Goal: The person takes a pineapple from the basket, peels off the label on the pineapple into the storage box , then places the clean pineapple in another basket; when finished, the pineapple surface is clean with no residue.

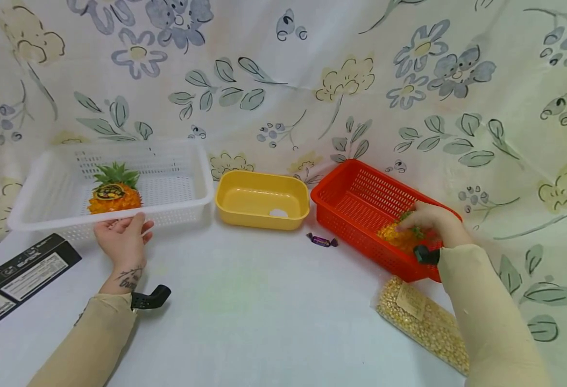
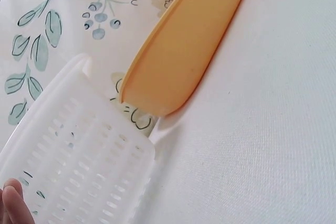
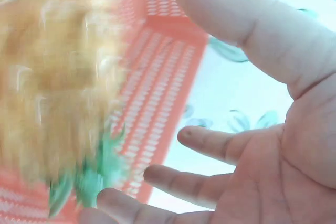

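At the near rim of the white basket [image 1: 182, 207], my left hand [image 1: 125, 239] has its thumb up against the rim and its fingers curled at the wall. In the left wrist view, fingertips [image 2: 16, 203] show beside the white basket [image 2: 89, 166]. Inside that basket lies an orange pineapple [image 1: 115, 196] with green leaves and a dark label. My right hand [image 1: 433, 223] reaches into the red basket [image 1: 351, 231] over another pineapple [image 1: 390, 234]. The right wrist view shows the hand [image 3: 252, 156] with spread fingers beside the blurred pineapple [image 3: 63, 77] and its leaves.
Between the baskets stands a yellow tray [image 1: 259, 219] with a white round thing [image 1: 278, 213] in it. A purple-wrapped candy [image 1: 321, 241] lies before the red basket. A bag of kernels [image 1: 424, 322] is near the right forearm, a black box [image 1: 22, 277] at the left.
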Motion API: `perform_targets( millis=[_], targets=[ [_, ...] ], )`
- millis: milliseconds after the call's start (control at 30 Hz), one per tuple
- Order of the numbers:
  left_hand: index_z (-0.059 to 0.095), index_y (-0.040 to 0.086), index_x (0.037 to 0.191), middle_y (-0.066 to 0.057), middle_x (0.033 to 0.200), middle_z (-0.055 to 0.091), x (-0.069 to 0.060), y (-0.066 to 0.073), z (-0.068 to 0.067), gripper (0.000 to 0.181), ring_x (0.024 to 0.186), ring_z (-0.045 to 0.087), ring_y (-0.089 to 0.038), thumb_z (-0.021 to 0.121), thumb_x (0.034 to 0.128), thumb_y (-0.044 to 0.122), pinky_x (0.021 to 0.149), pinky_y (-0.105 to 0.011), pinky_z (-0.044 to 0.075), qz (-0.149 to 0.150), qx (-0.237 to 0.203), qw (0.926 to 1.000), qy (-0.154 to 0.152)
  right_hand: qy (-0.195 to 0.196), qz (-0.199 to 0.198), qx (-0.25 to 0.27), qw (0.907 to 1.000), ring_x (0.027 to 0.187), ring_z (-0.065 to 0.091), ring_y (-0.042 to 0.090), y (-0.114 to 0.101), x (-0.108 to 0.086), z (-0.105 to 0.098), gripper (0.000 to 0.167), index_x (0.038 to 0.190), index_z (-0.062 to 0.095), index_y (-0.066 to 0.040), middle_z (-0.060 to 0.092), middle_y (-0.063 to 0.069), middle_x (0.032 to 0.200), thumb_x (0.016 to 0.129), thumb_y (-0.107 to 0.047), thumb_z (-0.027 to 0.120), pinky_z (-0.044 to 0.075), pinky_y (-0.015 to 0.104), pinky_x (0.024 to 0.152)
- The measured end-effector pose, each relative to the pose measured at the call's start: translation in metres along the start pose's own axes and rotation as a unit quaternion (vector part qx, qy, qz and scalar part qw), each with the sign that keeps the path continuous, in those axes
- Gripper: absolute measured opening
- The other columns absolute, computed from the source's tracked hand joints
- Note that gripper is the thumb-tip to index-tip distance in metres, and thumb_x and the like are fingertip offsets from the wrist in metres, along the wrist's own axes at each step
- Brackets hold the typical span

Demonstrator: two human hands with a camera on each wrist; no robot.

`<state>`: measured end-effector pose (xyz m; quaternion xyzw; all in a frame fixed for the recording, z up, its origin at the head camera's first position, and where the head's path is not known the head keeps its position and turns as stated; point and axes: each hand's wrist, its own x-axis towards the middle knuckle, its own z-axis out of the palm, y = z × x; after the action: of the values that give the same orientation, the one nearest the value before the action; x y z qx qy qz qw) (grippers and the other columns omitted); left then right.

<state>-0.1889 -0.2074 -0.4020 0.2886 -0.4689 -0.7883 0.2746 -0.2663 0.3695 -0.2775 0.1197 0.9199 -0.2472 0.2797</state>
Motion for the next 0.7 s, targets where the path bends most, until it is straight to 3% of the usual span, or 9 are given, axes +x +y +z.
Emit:
perform_targets(
  millis=[100, 233, 333, 400, 500, 600, 700],
  targets=[
    [0.033, 0.020, 0.111, 0.002, 0.078, 0.065, 0.000, 0.000, 0.000, 0.056, 0.054, 0.064, -0.010, 0.076, 0.0753, 0.018, 0.045, -0.020, 0.050, 0.000, -0.002, 1.0000, -0.001, 0.022, -0.034, 0.005, 0.9991, 0.124, 0.027, 0.048, -0.012, -0.007, -0.002, 0.112, 0.145, -0.001, 0.003, 0.016, 0.030, 0.146, 0.075, -0.049, 0.069, 0.037, 0.057, 0.098],
    [0.033, 0.019, 0.111, 0.001, 0.078, 0.065, 0.001, 0.000, -0.001, 0.057, 0.054, 0.063, -0.011, 0.077, 0.0747, 0.017, 0.045, -0.021, 0.050, -0.003, -0.013, 0.9999, -0.001, 0.076, -0.087, 0.061, 0.9915, 0.122, 0.037, 0.044, -0.034, -0.019, 0.001, 0.102, 0.145, 0.009, 0.002, 0.025, 0.027, 0.143, 0.080, -0.054, 0.063, 0.042, 0.051, 0.096],
    [0.033, 0.019, 0.111, 0.000, 0.078, 0.065, 0.001, 0.000, 0.000, 0.057, 0.054, 0.063, -0.012, 0.077, 0.0744, 0.016, 0.044, -0.021, 0.050, -0.003, -0.019, 0.9998, 0.000, 0.131, -0.123, 0.123, 0.9761, 0.118, 0.044, 0.035, -0.052, -0.026, 0.009, 0.095, 0.145, 0.017, -0.002, 0.031, 0.023, 0.143, 0.081, -0.056, 0.060, 0.047, 0.043, 0.093],
    [0.033, 0.019, 0.112, 0.000, 0.078, 0.065, 0.002, 0.000, 0.000, 0.058, 0.054, 0.063, -0.012, 0.077, 0.0742, 0.016, 0.044, -0.021, 0.050, -0.003, -0.019, 0.9998, 0.001, 0.167, -0.150, 0.178, 0.9582, 0.112, 0.050, 0.027, -0.064, -0.029, 0.017, 0.087, 0.144, 0.023, -0.004, 0.036, 0.018, 0.142, 0.082, -0.054, 0.059, 0.050, 0.035, 0.088],
    [0.033, 0.019, 0.112, 0.000, 0.079, 0.066, 0.002, 0.001, -0.001, 0.058, 0.054, 0.063, -0.012, 0.077, 0.0741, 0.016, 0.045, -0.021, 0.050, -0.005, -0.017, 0.9998, 0.001, 0.200, -0.199, 0.291, 0.9142, 0.098, 0.056, 0.015, -0.081, -0.029, 0.035, 0.075, 0.140, 0.031, -0.005, 0.047, 0.011, 0.131, 0.085, -0.044, 0.062, 0.054, 0.027, 0.078],
    [0.033, 0.019, 0.113, 0.000, 0.079, 0.066, 0.001, 0.001, -0.001, 0.059, 0.055, 0.064, -0.012, 0.077, 0.0739, 0.017, 0.045, -0.021, 0.050, -0.007, -0.014, 0.9999, 0.000, 0.219, -0.240, 0.406, 0.8539, 0.084, 0.058, 0.010, -0.097, -0.027, 0.059, 0.057, 0.130, 0.041, -0.005, 0.056, 0.002, 0.111, 0.085, -0.030, 0.066, 0.054, 0.022, 0.067],
    [0.032, 0.020, 0.113, 0.001, 0.080, 0.066, 0.000, 0.000, 0.000, 0.060, 0.055, 0.064, -0.011, 0.077, 0.0739, 0.019, 0.046, -0.021, 0.050, -0.003, -0.006, 1.0000, -0.002, 0.243, -0.259, 0.487, 0.7983, 0.077, 0.058, 0.011, -0.111, -0.022, 0.086, 0.042, 0.118, 0.047, -0.009, 0.059, -0.001, 0.095, 0.084, -0.022, 0.068, 0.052, 0.021, 0.059]
  ],
)
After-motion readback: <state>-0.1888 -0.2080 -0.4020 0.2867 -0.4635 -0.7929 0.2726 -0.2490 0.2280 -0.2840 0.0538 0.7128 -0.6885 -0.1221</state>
